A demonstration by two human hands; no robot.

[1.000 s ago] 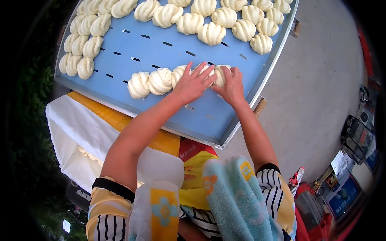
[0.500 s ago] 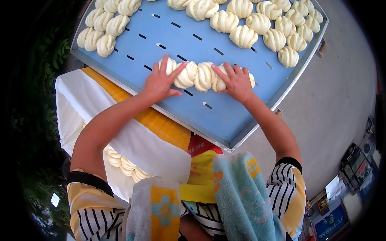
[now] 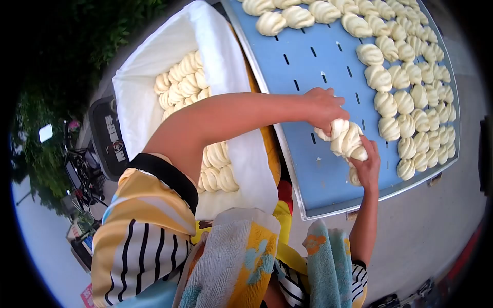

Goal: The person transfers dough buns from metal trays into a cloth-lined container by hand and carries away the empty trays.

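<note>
A short row of pale twisted dough rolls (image 3: 345,138) is squeezed between my two hands over the blue slotted tray (image 3: 318,179). My left hand (image 3: 326,109) curls round the far end of the row, its fingertips partly hidden. At the near end, my right hand (image 3: 367,163) closes on the rolls, thumb and fingers pressing against them. One more roll (image 3: 354,177) shows just below my right hand. I cannot tell whether the held row is lifted or still touches the tray.
Many twisted rolls (image 3: 405,102) stand in rows along the tray's right side and top. Left of the tray, a white cloth-lined container (image 3: 246,169) holds more rolls (image 3: 181,84), partly under my left arm. Beyond it is a dark bin (image 3: 107,138). The tray has a raised metal rim (image 3: 288,154).
My view has swung left, so the tray looks turned and the cloth-lined container shows far more. My hands stay at the two ends of the roll row, now closed tighter round it.
</note>
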